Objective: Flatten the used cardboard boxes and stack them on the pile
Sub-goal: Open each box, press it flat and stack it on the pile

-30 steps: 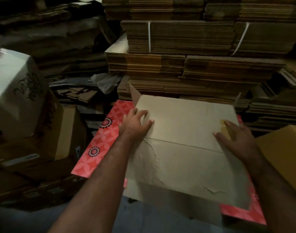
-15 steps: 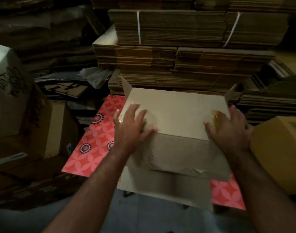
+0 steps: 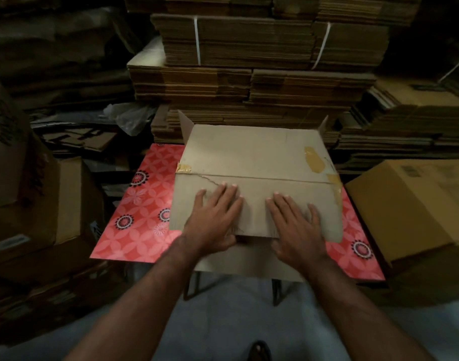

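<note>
Pale brown corrugated cardboard box (image 3: 254, 175), taped at both ends of its centre seam, lay on the red floral-patterned worktop (image 3: 134, 217), its near panel under both palms. Left hand (image 3: 212, 217) and right hand (image 3: 293, 222) pressed flat, fingers straight: grip released, nothing grasped. Far flaps stood up. Judgement: press evenly along the fold until the panel lies flat. Strapped brown stacks of flattened cardboard (image 3: 249, 82) rose behind the box.
</note>
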`<action>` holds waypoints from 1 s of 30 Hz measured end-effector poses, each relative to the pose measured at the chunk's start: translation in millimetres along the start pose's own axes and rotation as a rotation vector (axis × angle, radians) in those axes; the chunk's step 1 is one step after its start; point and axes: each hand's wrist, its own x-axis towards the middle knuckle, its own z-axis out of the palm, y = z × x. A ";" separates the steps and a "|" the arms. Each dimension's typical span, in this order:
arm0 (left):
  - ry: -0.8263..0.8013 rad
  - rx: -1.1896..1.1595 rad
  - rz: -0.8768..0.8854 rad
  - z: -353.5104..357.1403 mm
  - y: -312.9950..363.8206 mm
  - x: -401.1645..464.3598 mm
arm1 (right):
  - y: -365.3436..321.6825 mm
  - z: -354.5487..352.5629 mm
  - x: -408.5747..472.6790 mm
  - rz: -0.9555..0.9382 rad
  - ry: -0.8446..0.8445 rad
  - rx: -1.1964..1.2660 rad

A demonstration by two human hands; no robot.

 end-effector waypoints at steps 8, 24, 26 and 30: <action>0.421 -0.004 -0.025 -97.2 -27.4 17.2 | 25.8 -99.1 30.2 0.113 0.362 0.038; -0.320 -0.258 -0.207 -49.3 -22.1 102.6 | 61.6 -44.3 126.8 0.106 -0.277 0.178; -0.325 -0.247 -0.227 -44.1 -21.1 104.4 | 63.1 -31.6 121.6 0.103 -0.253 0.156; -0.323 -0.269 -0.241 -41.3 -18.0 106.4 | 53.8 -28.4 103.3 0.209 -0.198 0.196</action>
